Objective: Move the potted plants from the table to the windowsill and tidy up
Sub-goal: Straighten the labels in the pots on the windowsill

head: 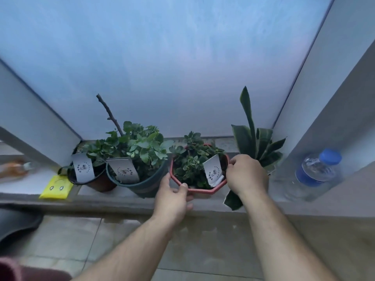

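Red pot, eight-sided, sits on the sill near its front edge, and both hands are on it. Low green leaves fill it, small and rounded, and a white tag with a dark printed ring stands tilted at its right side. The left hand wraps the near-left corner: thumb hooked over the rim, fingers curled under the pot's side. The right hand grips the right rim from above, fingers curled round the edge, back of the hand to the camera. Whether the pot's base touches the sill cannot be told; the hands cover it.

Count along the sill: four potted plants. From the left, a small dark pot with a tag, a larger green pot with a bushy plant, a bare twig and its own tag, just beside the red pot, then the red pot, then a spear-leaved plant at the right end, its pot hidden behind the right hand. Three tags in all.

Also there: one yellow packet at the sill's left end, one water bottle with a blue cap lying on the ledge to the right, and frosted glass behind the plants.
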The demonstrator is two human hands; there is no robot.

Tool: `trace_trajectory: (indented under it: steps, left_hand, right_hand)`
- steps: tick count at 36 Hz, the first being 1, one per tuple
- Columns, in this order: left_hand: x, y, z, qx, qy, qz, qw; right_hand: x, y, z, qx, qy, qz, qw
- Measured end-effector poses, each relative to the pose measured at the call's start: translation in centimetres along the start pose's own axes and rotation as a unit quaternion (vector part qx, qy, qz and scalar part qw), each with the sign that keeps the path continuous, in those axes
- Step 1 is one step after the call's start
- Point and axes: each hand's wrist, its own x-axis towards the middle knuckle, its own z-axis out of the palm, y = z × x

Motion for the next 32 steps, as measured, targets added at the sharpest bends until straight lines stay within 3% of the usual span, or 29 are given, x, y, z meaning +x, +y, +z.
trace_trajectory:
  steps: [6,10,16,23,32]
  left_hand:
    - [1.6,0.4,-0.1,0.012,0.004,-0.003,1.000]
    - [1.0,-0.2,0.1,0.055,0.013,0.045,0.997]
    - [1.5,-0.3,0.3,0.021,0.007,0.037,0.999]
    - [2.4,0.6,-0.2,0.086,0.006,0.068,0.994]
    - [0.9,-0.6,-0.2,-0.024,-0.027,0.057,0.998]
  right_hand:
    - [0.0,0.0,-0.5,-0.033,-0.021,-0.024,0.999]
    - [0.0,-0.3,-1.0,-0.027,0.000,-0.029,0.999]
    - [-0.6,-0.7,-1.2,-0.080,-0.018,-0.051,0.995]
    - [-1.2,-0.1,-1.8,-0.102,-0.017,-0.056,0.993]
    - [-1.8,-0.2,-1.1,-0.074,-0.006,-0.060,0.995]
